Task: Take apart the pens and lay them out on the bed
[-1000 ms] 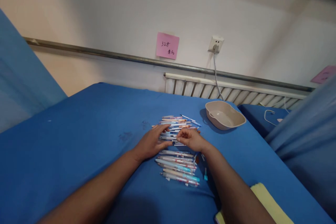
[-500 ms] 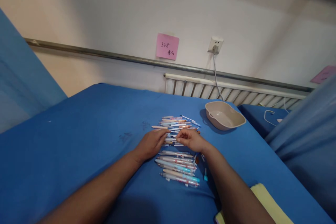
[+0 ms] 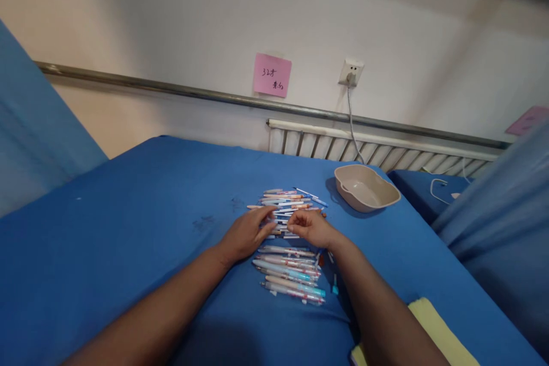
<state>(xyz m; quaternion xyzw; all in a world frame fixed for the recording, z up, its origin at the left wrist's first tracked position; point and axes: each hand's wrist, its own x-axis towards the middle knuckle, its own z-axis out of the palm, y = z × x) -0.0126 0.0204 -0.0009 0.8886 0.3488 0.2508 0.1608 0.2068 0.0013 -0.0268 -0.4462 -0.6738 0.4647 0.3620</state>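
A pile of pen parts and thin refills (image 3: 286, 197) lies on the blue cover (image 3: 171, 183), with both my hands over its near half. My left hand (image 3: 246, 231) is at the pile's left side, thumb and fingers apart, and I see nothing held in it. From the right comes my right hand (image 3: 315, 229), its fingers curled in a pinch over the pile; whatever sits between the fingertips is too small to make out. Closer to me, several assembled clicker pens (image 3: 291, 274) lie side by side in a row, some with clear, pale blue or peach barrels.
A beige basin (image 3: 366, 189) stands behind and right of the pens. A small teal piece (image 3: 335, 286) lies beside the row. Yellow cloth or paper (image 3: 437, 326) is under my right forearm. Behind the bed are a radiator (image 3: 317, 143) and a plugged-in socket (image 3: 351, 72).
The thumb and fingers of my left hand have spread apart. My right hand keeps its pinch in nearly the same spot, and the pens lie as before.
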